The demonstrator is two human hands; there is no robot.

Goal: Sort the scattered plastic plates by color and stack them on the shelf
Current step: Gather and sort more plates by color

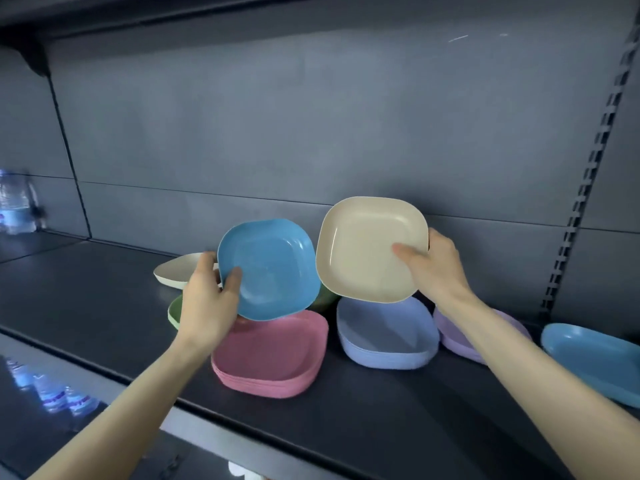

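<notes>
Blue plate held up off the shelf, tilted, hollow side toward the camera. Left hand pinches its left rim: thumb on the inner face, the other fingers curled behind the edge. Cream plate just right of it and a little higher, also tilted face-on. The two rims are close or touching; cannot tell which. Right hand grips the cream plate's right edge, thumb laid across the inside, remaining fingers wrapped round the back.

Dark shelf below. Pink stack sits near the front edge, directly under the blue plate. Pale violet-blue stack just beside it to the right, under the cream plate. Purple stack next, partly hidden by the right forearm. A second blue plate lies alone at far right. Behind the left hand are a white plate and a green plate, both partly covered. More green shows further back, between the pink and violet-blue stacks. Water bottles blurred at far left.
</notes>
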